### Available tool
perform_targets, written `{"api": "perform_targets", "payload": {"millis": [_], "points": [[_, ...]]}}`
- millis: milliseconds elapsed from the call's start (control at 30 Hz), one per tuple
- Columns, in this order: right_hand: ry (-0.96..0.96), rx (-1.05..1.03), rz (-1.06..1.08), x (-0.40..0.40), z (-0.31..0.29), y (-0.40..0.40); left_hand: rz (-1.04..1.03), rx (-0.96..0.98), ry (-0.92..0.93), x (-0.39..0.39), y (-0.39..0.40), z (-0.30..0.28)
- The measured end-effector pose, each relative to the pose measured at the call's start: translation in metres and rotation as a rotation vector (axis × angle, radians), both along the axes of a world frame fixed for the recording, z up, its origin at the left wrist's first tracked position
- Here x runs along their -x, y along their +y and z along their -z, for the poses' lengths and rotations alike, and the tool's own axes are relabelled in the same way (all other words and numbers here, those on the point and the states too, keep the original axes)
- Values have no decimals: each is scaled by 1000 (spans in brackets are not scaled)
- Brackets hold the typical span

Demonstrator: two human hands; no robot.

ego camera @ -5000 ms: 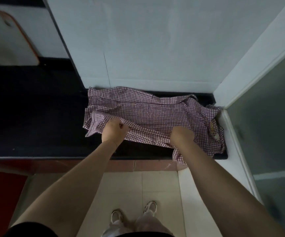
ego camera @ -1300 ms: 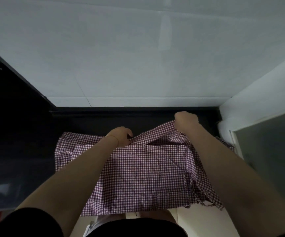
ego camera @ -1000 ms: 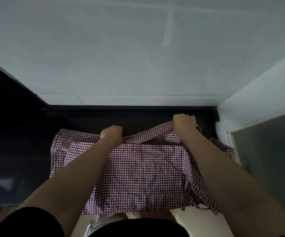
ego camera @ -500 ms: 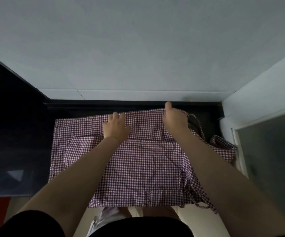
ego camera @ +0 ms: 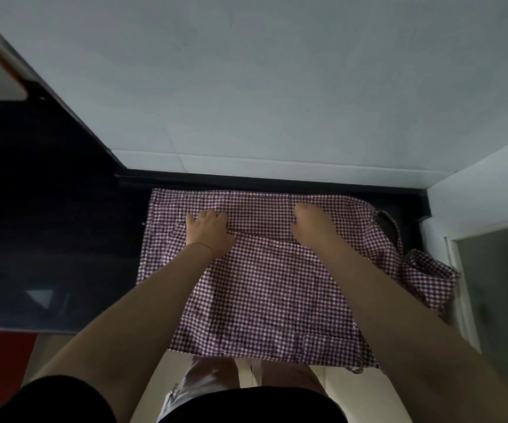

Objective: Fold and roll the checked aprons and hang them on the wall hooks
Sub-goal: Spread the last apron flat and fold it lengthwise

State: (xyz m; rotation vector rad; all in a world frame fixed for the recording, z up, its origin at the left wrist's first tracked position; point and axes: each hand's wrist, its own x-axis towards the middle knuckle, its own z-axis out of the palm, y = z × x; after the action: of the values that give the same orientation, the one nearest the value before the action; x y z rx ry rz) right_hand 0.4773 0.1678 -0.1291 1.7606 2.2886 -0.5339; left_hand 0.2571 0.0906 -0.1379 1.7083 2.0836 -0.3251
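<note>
The purple checked apron (ego camera: 264, 282) lies spread flat on the black countertop (ego camera: 48, 239), its near hem hanging over the counter's front edge. The left hand (ego camera: 208, 230) presses palm-down on its far fold, fingers spread. The right hand (ego camera: 312, 222) rests there too, fingers curled under and hidden. No writing is readable.

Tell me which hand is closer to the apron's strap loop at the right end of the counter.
Right. The right hand presses the checked apron a short way left of the strap loop; the left hand lies flat much farther left, across the cloth.
</note>
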Motion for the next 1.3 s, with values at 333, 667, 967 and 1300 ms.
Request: {"api": "perform_targets", "payload": {"millis": [333, 667, 967, 1300], "points": [[-288, 207, -235, 73, 11, -24, -84, 118, -59, 79, -2, -8], [-43, 172, -26, 70, -10, 8, -254, -22, -249, 107, 12, -10], [-134, 236, -1, 73, 4, 31, -341, -75, -178, 129, 25, 1], [-73, -53, 131, 76, 24, 26, -392, -168, 39, 128, 31, 7]]}}
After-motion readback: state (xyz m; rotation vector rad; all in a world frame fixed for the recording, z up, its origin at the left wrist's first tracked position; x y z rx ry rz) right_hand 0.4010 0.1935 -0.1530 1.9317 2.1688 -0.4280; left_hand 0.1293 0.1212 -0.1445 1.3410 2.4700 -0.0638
